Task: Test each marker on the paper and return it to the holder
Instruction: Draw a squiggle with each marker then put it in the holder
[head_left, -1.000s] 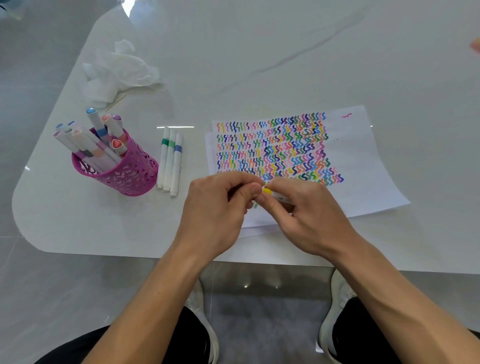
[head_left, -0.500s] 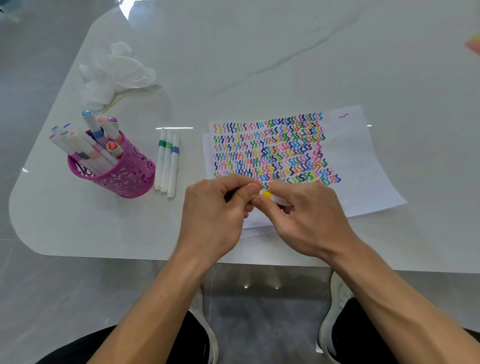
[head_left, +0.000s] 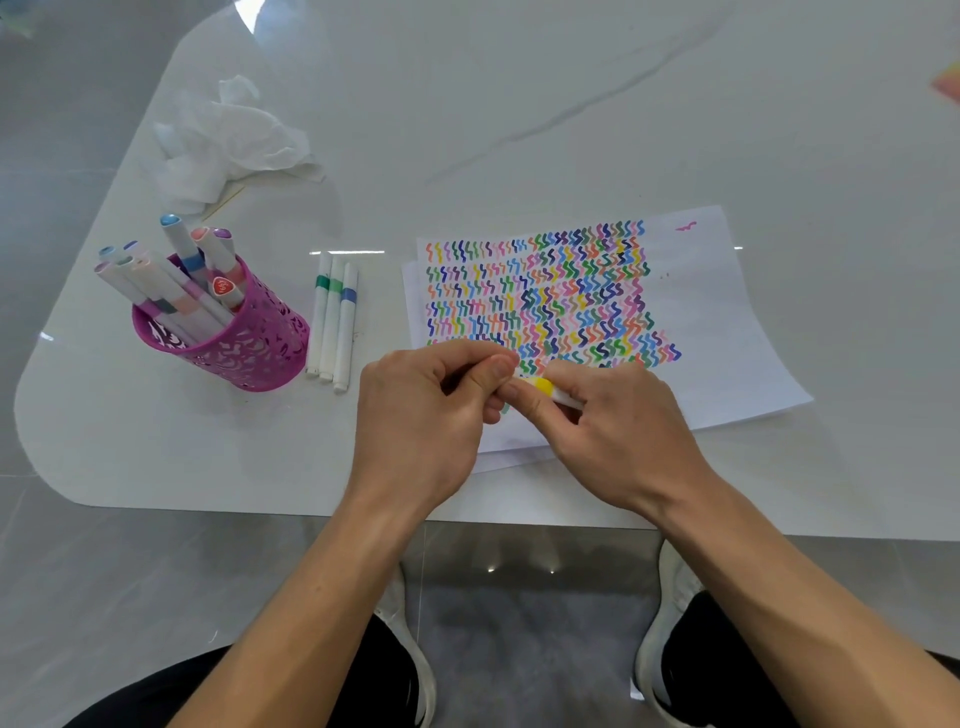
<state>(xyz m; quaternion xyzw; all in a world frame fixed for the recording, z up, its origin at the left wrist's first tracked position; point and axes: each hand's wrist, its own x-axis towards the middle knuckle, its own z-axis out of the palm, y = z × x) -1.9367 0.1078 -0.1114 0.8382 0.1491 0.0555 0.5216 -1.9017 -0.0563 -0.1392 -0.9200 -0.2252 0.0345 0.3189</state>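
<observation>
— Where's the marker?
— Yellow marker (head_left: 546, 388), pinched between both my hands over the near edge of the paper (head_left: 727, 332). My left hand (head_left: 426, 415) has its fingers clamped on one end, and my right hand (head_left: 618, 431) grips the white barrel.
— Any writing?
— None I can read. Farther left, three markers (head_left: 332, 322) lie on the worktop (head_left: 519, 104) beside the pink holder (head_left: 244, 348).

You can make out one mark only: the red end cap (head_left: 222, 286) of a marker standing in the pink holder (head_left: 249, 348) at the left carries small white digits, too blurred to read. The paper (head_left: 727, 312) bears coloured squiggles, no writing.
</observation>
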